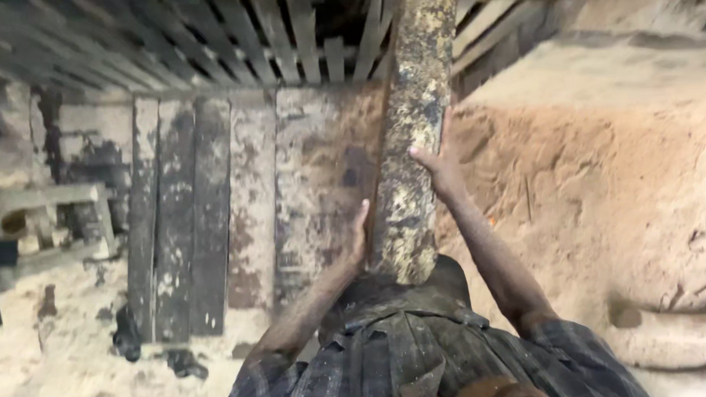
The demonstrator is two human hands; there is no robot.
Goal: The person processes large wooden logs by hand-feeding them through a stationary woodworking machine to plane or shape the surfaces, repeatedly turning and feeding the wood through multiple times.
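Note:
Neither of my hands shows in the head view. Directly in front of me and below stands another person in a dark checked shirt (424, 362), seen from behind and above. A long, stained, mottled wooden plank (413, 124) rests on this person's dark-capped head (444, 278) and runs away toward the top of the frame. The person's left hand (360, 234) presses flat against the plank's left side. The right hand (439, 167) grips its right edge higher up. A brownish shape (477, 395) at the bottom edge is too cropped to identify.
Several dark, weathered boards (211, 213) lie side by side on the sandy ground (75, 369) at left. A large heap of reddish sand (606, 187) fills the right. A slatted wooden frame (266, 35) crosses the top, and pale timber pieces (44, 204) lie at far left.

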